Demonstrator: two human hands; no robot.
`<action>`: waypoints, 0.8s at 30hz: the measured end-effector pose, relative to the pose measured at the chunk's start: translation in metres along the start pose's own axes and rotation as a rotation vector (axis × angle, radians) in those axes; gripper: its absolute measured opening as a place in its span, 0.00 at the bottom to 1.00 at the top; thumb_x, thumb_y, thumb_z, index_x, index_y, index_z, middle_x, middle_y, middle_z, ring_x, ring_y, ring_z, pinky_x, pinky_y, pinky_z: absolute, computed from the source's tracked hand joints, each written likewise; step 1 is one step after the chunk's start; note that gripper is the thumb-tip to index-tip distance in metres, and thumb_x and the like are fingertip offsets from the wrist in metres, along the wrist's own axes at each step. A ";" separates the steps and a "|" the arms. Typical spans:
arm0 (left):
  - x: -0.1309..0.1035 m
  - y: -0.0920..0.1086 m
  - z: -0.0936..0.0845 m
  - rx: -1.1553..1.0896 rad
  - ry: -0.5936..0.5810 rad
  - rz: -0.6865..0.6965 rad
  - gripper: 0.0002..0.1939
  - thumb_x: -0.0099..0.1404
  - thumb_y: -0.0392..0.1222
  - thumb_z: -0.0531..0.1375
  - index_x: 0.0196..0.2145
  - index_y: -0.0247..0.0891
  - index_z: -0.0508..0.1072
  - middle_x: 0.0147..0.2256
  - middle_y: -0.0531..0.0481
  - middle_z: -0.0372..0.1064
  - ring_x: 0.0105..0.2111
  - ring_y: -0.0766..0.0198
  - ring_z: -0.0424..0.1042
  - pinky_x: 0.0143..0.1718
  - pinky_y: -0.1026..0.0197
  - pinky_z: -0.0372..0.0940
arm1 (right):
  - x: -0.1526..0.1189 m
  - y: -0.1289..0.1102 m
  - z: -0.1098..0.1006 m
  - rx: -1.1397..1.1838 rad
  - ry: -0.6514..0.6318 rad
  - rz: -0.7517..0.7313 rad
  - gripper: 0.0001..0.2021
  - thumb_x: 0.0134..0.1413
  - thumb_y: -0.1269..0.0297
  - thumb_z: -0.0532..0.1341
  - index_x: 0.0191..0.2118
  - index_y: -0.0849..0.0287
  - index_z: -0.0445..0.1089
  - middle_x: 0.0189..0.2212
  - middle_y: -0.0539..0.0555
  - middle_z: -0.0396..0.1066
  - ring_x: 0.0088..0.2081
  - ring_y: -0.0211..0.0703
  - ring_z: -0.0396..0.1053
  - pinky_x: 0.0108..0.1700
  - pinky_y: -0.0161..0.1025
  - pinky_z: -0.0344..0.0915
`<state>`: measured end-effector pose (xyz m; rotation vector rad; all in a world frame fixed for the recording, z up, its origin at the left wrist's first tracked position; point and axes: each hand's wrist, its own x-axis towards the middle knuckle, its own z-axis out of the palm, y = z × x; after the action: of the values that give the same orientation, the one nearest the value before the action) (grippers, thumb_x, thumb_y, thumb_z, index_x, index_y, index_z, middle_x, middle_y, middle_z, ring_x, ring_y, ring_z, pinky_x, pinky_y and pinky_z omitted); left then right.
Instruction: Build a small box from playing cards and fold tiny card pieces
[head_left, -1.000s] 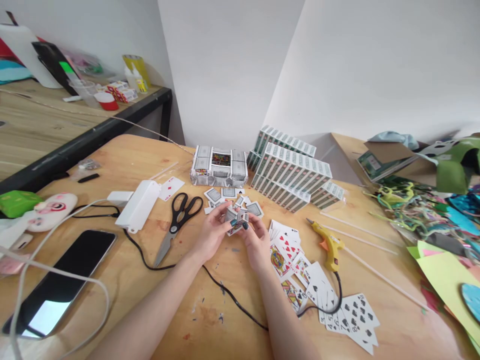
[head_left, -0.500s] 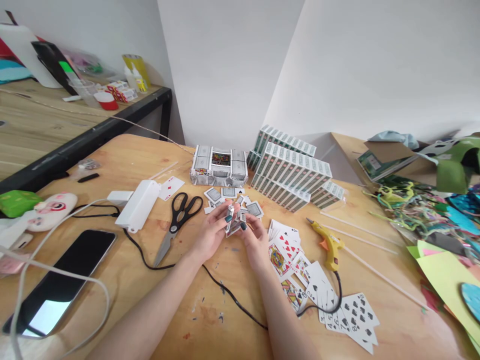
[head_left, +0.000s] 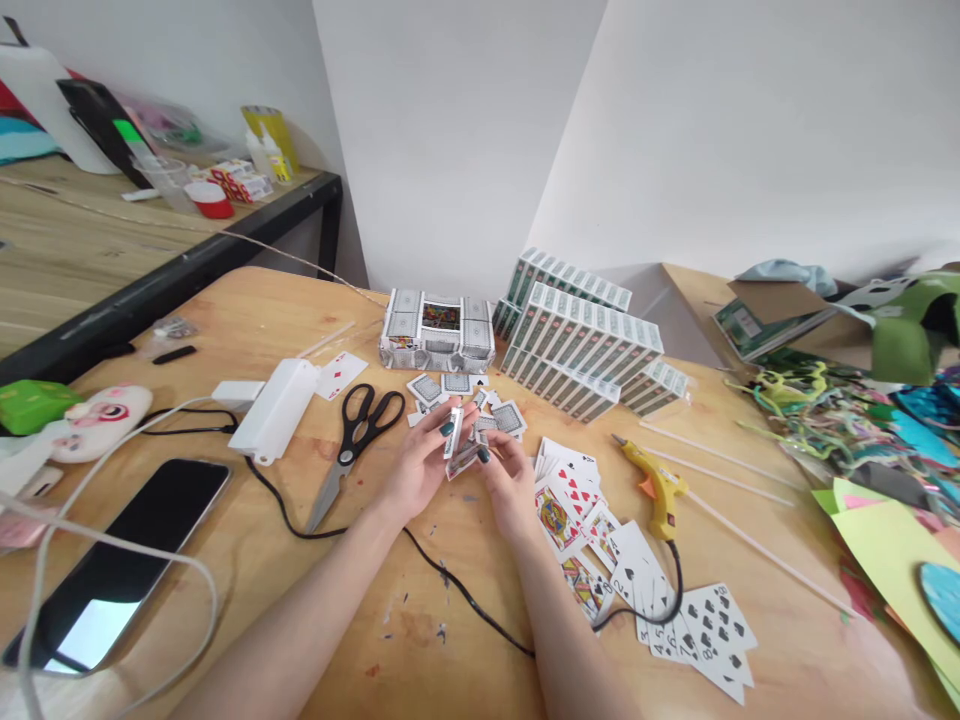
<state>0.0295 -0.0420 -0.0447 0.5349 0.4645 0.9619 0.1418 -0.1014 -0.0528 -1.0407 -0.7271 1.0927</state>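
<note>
Plainly, writing: only card pips and digits can be read, such as 7, 8 and 9 on the spade cards fanned at lower right and red hearts on the heart cards; print on the card boxes is too small to read.
Held thing: a small folded piece of playing card, white edged with a grey patterned back, standing nearly upright between both hands just above the wooden table.
Place: it sits at the table's middle, in front of the card-covered box and just over the cut card scraps.
Left hand: palm turned inward, fingers curled, thumb and forefinger pinching the left edge of the card piece; the nails are dark teal.
Right hand: fingers bent, thumb tip pressing the lower right of the same piece, so both hands grip it together.
Forearms: both come up from the lower edge and meet at the piece.
Nearby left: black-handled scissors, a white power adapter with a black cable, a smartphone lying face up.
Nearby right: a yellow glue gun lying on its side beside the fanned cards.
</note>
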 end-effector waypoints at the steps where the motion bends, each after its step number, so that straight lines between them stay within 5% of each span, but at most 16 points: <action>1: 0.000 0.000 0.000 0.000 0.001 -0.006 0.20 0.54 0.36 0.61 0.47 0.38 0.70 0.51 0.44 0.67 0.55 0.51 0.61 0.53 0.53 0.58 | 0.000 0.000 0.000 0.001 -0.012 0.001 0.14 0.44 0.58 0.65 0.37 0.56 0.68 0.37 0.52 0.70 0.34 0.41 0.69 0.40 0.42 0.68; 24: 0.004 -0.007 -0.003 0.053 0.030 0.054 0.20 0.54 0.38 0.63 0.46 0.38 0.69 0.46 0.45 0.70 0.49 0.53 0.68 0.52 0.50 0.59 | 0.007 0.004 -0.001 0.295 0.152 0.070 0.11 0.45 0.62 0.65 0.35 0.59 0.67 0.31 0.50 0.70 0.29 0.36 0.69 0.39 0.41 0.68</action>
<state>0.0347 -0.0413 -0.0518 0.5839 0.5054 1.0126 0.1430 -0.0947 -0.0570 -0.8893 -0.3958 1.1289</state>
